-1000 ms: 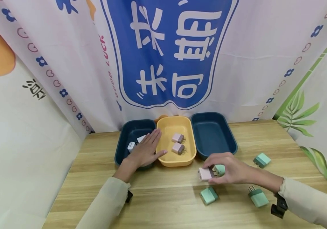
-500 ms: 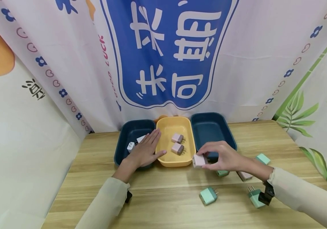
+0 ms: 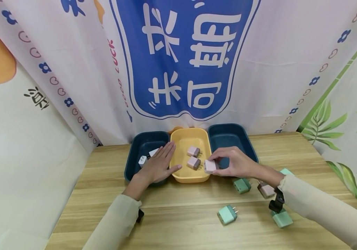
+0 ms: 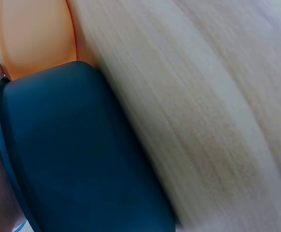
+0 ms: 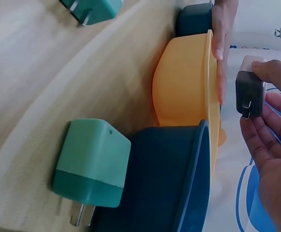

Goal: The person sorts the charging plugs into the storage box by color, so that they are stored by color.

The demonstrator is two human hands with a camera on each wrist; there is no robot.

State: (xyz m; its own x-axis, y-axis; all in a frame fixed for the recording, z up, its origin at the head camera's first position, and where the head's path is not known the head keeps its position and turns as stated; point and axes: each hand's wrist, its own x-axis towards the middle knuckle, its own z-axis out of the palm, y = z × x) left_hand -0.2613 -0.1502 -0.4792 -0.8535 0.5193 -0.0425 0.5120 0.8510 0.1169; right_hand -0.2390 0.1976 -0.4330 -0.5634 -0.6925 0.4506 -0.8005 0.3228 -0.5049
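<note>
The step in hand seems to be sorting by colour: a pink plug (image 3: 210,167) is being put together with others of its kind in the yellow tray (image 3: 194,137). The right hand (image 3: 236,162) pinches this plug between thumb and fingers, with only a small gap, as wide as the plug body. The plug is above the right rim of the yellow tray, and the right wrist view shows it raised apart from that rim. Inside the yellow tray lie two pink plugs (image 3: 193,163), side by side.

The left hand (image 3: 157,166) holds nothing in its fingers; they are straight and close together, the thumb stands apart, and it lies across the left rim of the yellow tray. The next move, I judge, calls for a short shift leftward, lowering, then loosening the pinch. One more pink plug (image 3: 266,190) lies on the table (image 3: 178,222), right of the yellow tray.
</note>
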